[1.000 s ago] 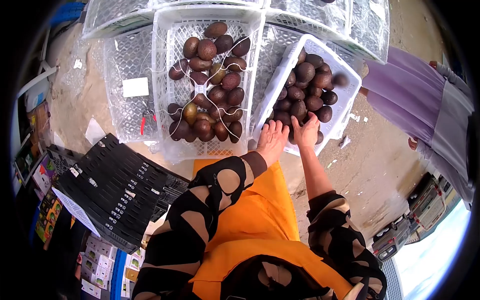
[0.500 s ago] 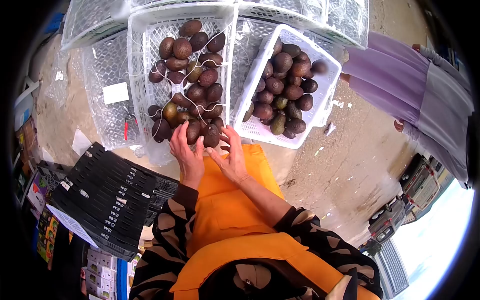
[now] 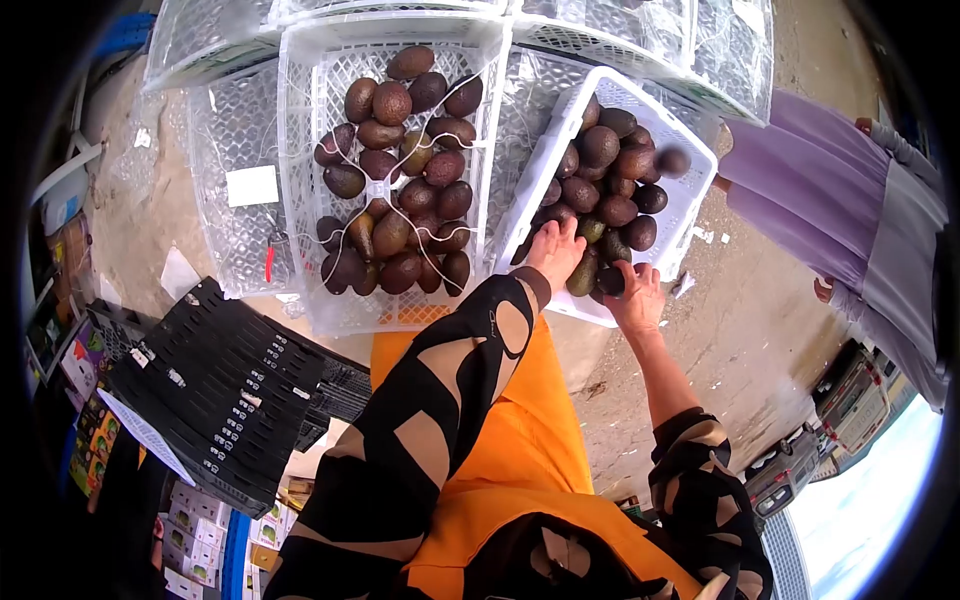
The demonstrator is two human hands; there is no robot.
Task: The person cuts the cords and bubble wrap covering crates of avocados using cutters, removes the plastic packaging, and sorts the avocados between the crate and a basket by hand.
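Dark avocados (image 3: 600, 147) lie heaped in a tilted white crate (image 3: 690, 185) on the right. My left hand (image 3: 557, 252) reaches across into its near left part, fingers curled down over an avocado that they mostly hide. At the near edge, my right hand (image 3: 637, 297) has its thumb and fingers around a dark avocado (image 3: 610, 281). On the left, more avocados (image 3: 391, 103) sit loosely spread in a larger white lattice crate (image 3: 497, 120). White cords (image 3: 345, 230) run across them to a small white piece in the middle.
Clear plastic crates (image 3: 620, 45) line the back. Red-handled pliers (image 3: 270, 258) and a white paper (image 3: 252, 186) lie on the plastic at left. Stacked black crates (image 3: 205, 375) stand at lower left. A person in a lilac garment (image 3: 810, 170) stands at right.
Both hands have left the left crate's near edge and moved right to the right crate's avocados. Avocados now sit along the left crate's near edge. The view has shifted slightly.
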